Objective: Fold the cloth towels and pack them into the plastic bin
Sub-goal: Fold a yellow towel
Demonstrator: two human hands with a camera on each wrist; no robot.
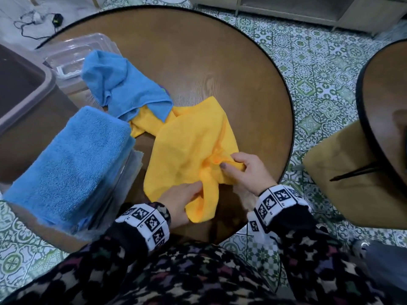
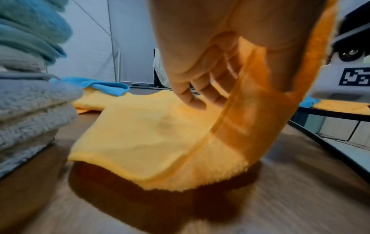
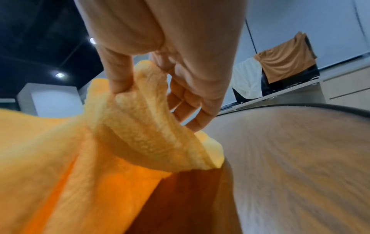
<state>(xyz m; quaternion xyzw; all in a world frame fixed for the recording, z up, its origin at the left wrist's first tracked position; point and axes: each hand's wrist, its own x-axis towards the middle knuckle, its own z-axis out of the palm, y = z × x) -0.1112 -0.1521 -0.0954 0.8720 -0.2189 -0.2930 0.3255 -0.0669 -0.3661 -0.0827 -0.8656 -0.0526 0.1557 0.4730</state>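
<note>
My left hand [image 1: 182, 200] and right hand [image 1: 246, 170] both pinch the yellow towel [image 1: 189, 146] at six o'clock on the table [image 1: 220, 62]. Folded blue towels [image 1: 66, 164] sit stacked at nine; a crumpled blue towel [image 1: 123, 84] at eleven awaits folding.

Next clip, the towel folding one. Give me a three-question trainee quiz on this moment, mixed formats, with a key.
1. True or false: both hands grip the yellow towel.
2. Multiple choice: the crumpled blue towel lies (A) on the round table, partly over yellow cloth, (B) on the floor, (C) in the right hand.
3. Fill in: the folded blue towels are stacked on the person's ____ side.

Key: 1 true, the left hand and right hand each pinch a bunched part. 2 A. 3 left.
</note>
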